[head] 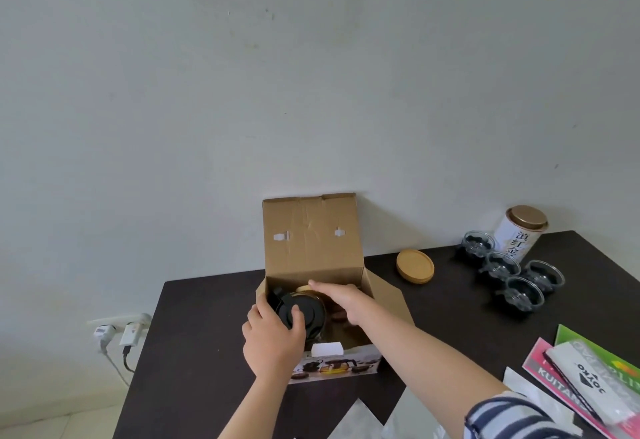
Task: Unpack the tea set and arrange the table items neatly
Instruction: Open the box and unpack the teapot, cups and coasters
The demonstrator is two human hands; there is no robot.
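On the dark tabletop [450, 317], the left hand [273, 341] curls its grip round a black-lidded glass teapot [304, 314] inside the open brown cardboard box [313, 248]. The right hand [346, 300] reaches in beside it, fingers straight. Further off stand round wooden coasters [415, 264] and four small glass cups [512, 270].

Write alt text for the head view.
Both hands reach into an open cardboard box on a dark table: left hand grips a black-lidded teapot, right hand beside it. Four glass cups stand right.
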